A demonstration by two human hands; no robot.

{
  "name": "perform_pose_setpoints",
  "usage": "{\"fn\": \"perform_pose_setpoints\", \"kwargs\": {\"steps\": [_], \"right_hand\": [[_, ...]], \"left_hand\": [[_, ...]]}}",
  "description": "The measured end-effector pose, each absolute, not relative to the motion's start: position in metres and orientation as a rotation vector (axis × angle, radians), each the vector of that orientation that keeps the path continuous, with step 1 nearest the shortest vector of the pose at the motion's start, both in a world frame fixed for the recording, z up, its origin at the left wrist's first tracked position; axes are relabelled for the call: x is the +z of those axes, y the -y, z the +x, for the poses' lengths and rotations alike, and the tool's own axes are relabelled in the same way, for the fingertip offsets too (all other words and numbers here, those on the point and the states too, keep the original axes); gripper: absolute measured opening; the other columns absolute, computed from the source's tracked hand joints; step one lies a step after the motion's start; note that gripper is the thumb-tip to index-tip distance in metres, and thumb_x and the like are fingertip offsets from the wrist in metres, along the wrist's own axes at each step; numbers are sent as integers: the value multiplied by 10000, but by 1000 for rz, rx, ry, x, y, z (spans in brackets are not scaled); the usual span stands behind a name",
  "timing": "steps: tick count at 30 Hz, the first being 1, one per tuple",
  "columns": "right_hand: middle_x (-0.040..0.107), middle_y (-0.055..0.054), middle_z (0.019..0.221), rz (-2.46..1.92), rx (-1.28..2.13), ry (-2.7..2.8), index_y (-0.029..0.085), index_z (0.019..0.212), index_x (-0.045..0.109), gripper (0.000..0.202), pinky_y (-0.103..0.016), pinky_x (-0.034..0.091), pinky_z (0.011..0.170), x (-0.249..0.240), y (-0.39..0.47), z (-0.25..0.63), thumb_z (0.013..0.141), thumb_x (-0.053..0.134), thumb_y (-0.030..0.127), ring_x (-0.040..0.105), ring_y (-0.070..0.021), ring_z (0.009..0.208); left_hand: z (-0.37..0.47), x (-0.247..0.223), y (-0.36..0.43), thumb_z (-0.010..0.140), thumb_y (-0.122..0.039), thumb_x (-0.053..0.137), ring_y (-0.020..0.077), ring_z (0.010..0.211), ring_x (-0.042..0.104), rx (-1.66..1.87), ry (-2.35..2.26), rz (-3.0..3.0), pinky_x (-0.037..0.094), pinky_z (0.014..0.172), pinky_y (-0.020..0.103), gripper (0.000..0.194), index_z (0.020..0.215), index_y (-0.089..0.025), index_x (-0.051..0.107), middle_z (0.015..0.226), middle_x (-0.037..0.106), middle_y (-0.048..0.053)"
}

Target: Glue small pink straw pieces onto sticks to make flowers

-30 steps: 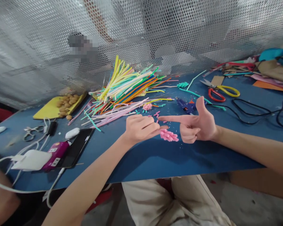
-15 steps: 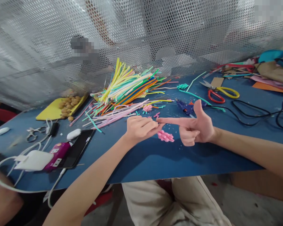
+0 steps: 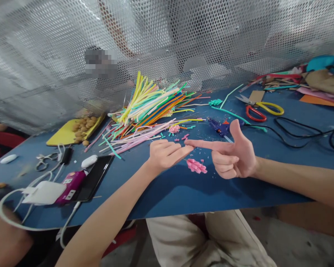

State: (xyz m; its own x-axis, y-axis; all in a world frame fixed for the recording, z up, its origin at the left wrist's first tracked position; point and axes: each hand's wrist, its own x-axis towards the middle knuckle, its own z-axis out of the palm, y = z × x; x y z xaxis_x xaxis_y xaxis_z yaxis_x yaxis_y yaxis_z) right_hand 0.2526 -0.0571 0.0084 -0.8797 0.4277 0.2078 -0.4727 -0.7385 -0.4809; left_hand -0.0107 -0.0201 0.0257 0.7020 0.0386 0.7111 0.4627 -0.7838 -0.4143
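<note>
My left hand (image 3: 167, 154) is closed in a pinch above the blue table. A thin wire shows at its knuckle side, apparently held between the fingers. Just below its fingertips is a pink cluster of short fuzzy pieces (image 3: 197, 166), seemingly on the wire's end; the join is too fine to make out. My right hand (image 3: 235, 157) points its index finger leftward, the tip touching my left fingertips. Its thumb stands up and the other fingers are curled, with nothing visible in them. Small cut pink pieces (image 3: 185, 137) lie just beyond the fingertips.
A big heap of coloured pipe cleaners (image 3: 153, 105) lies at the back. A blue glue gun (image 3: 219, 127), scissors (image 3: 260, 108) and black cable (image 3: 303, 129) are to the right. At left are a phone (image 3: 93, 178), power strip (image 3: 69, 189) and yellow tray (image 3: 59, 134). A perforated metal screen (image 3: 161, 40) stands behind.
The view has shifted slightly. The pink cluster sits a little lower beneath my left hand. Both hands keep nearly the same pose, with the right index fingertip still against the left fingertips.
</note>
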Motion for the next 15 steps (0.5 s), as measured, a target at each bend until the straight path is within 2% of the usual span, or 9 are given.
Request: {"fn": "perform_pose_setpoints", "kwargs": {"steps": [8,15], "right_hand": [[324,115,498,93,2570,732,127,1570,413,1183,-220,124,406,11,59,251,766,272,983,71,-81,428],[336,113,491,63,2542,776,123,1598,352,1152,-223,140,408,10,59,250,807,293,959,81,-80,431]], "left_hand": [[-6,31,24,938,-206,730,54,502,478,-937,283,-2320,301,528,275,140,1071,-248,733,570,577,-85],[-6,35,25,939,-185,723,71,470,468,-919,268,-2300,288,489,292,155,1075,-254,748,539,542,-74]]}}
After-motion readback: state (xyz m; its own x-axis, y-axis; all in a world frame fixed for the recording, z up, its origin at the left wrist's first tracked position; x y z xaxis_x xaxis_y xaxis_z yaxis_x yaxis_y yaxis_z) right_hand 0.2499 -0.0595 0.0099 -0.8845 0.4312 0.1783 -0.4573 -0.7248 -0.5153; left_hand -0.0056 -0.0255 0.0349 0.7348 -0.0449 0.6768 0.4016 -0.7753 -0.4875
